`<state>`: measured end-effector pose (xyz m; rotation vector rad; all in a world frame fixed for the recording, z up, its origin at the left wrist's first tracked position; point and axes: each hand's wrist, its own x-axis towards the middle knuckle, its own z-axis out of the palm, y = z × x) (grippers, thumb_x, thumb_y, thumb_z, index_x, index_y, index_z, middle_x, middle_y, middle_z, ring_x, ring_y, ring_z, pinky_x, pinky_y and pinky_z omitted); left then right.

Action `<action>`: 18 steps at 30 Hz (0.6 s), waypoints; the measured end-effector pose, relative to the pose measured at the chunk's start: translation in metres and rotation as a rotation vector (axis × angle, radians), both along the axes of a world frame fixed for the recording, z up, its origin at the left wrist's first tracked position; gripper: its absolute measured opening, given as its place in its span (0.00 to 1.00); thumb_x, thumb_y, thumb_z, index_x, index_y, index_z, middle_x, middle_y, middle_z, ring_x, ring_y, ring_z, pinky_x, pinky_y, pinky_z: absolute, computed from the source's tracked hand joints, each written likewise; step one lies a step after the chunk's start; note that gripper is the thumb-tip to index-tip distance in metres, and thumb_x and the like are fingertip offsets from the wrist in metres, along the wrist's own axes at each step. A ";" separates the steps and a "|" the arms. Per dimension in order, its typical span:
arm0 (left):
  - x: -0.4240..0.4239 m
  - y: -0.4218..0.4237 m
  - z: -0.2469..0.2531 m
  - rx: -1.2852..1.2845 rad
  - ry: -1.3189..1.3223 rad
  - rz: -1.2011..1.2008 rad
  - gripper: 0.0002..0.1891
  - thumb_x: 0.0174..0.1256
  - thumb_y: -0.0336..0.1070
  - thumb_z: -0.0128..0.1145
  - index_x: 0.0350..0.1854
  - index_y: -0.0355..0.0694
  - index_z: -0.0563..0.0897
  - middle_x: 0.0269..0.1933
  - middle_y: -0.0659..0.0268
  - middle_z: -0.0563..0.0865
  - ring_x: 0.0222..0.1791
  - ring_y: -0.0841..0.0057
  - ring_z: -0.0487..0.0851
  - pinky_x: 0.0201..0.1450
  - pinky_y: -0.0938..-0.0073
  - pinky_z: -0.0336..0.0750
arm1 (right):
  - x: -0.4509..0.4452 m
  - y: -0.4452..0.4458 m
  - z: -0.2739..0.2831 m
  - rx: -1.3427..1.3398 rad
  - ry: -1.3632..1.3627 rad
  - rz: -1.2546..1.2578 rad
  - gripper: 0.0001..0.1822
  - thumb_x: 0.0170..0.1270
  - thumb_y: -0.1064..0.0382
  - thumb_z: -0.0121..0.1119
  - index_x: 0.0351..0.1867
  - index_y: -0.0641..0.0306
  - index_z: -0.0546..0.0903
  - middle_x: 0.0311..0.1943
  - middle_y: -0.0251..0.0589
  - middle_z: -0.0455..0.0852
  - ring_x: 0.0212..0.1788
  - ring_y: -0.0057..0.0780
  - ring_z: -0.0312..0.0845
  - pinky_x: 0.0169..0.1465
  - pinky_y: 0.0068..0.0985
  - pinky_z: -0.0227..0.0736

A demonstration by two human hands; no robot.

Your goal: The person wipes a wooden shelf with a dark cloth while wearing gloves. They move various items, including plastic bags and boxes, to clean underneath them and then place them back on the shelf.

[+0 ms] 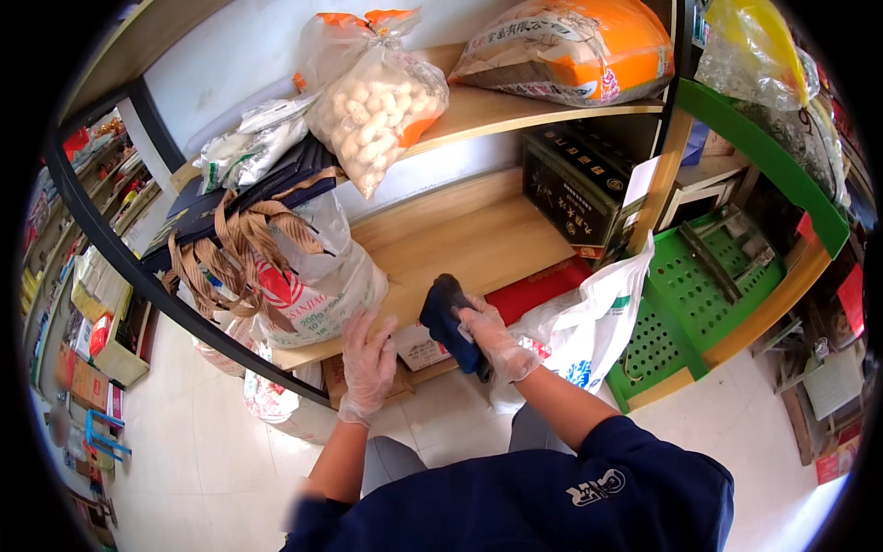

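My right hand (493,338), in a clear plastic glove, grips a dark blue cloth (452,328) with a blackened patch at its top, above the front of the wooden lower shelf (428,255). Also gloved, my left hand (370,359) holds nothing; its fingers are apart near the shelf's front edge, just right of a white printed plastic sack (331,303). Beside the forearm of my right hand stands a white plastic sack (586,310) with red and blue print. Behind it a flat red item (538,286) lies on the shelf.
A bag of peanuts (376,117) overhangs the upper shelf, near an orange-and-clear sack (566,52). Dark bags with brown ribbon handles (241,234) cover the left sack. A black box (579,186) stands at the lower shelf's right end. Green perforated racks (724,269) stand at the right.
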<state>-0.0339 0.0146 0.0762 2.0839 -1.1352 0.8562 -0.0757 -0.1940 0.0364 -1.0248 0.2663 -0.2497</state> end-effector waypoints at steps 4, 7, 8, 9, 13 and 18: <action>-0.011 -0.023 0.082 -0.077 -0.184 -0.158 0.22 0.55 0.23 0.53 0.54 0.43 0.77 0.60 0.57 0.73 0.59 0.60 0.71 0.63 0.62 0.64 | -0.018 -0.003 0.031 -0.069 0.022 0.036 0.19 0.60 0.61 0.59 0.53 0.63 0.77 0.18 0.25 0.71 0.15 0.11 0.61 0.20 0.13 0.53; -0.010 -0.044 0.163 -0.147 -0.286 -0.193 0.22 0.56 0.24 0.52 0.57 0.39 0.74 0.61 0.55 0.73 0.61 0.59 0.70 0.64 0.63 0.62 | -0.014 -0.022 0.030 -0.076 0.033 -0.067 0.18 0.57 0.59 0.60 0.50 0.59 0.79 0.22 0.26 0.76 0.18 0.12 0.65 0.22 0.14 0.59; -0.007 -0.050 0.190 -0.197 -0.322 -0.182 0.23 0.58 0.25 0.51 0.58 0.37 0.73 0.61 0.53 0.72 0.63 0.58 0.69 0.65 0.63 0.61 | -0.016 -0.020 0.044 -0.030 0.031 -0.050 0.19 0.58 0.61 0.61 0.52 0.60 0.78 0.22 0.25 0.75 0.16 0.11 0.63 0.20 0.14 0.57; 0.000 -0.059 0.216 -0.241 -0.321 -0.186 0.24 0.60 0.28 0.51 0.62 0.34 0.68 0.62 0.50 0.71 0.64 0.56 0.67 0.66 0.62 0.60 | -0.014 -0.023 0.047 -0.023 -0.025 -0.064 0.19 0.58 0.61 0.61 0.52 0.60 0.78 0.22 0.25 0.75 0.16 0.11 0.63 0.20 0.14 0.57; 0.065 -0.090 0.290 -0.308 0.170 -0.265 0.33 0.63 0.49 0.52 0.65 0.32 0.63 0.64 0.46 0.67 0.65 0.57 0.65 0.66 0.68 0.60 | -0.017 -0.022 0.075 0.012 -0.190 -0.105 0.18 0.59 0.63 0.61 0.51 0.59 0.78 0.26 0.26 0.78 0.14 0.11 0.62 0.19 0.12 0.58; 0.147 -0.147 0.339 0.069 0.294 0.177 0.58 0.49 0.62 0.62 0.70 0.27 0.45 0.67 0.49 0.64 0.66 0.64 0.66 0.65 0.71 0.61 | -0.013 -0.034 0.108 -0.213 -0.417 -0.155 0.20 0.59 0.60 0.61 0.54 0.59 0.77 0.34 0.28 0.81 0.23 0.12 0.69 0.24 0.12 0.64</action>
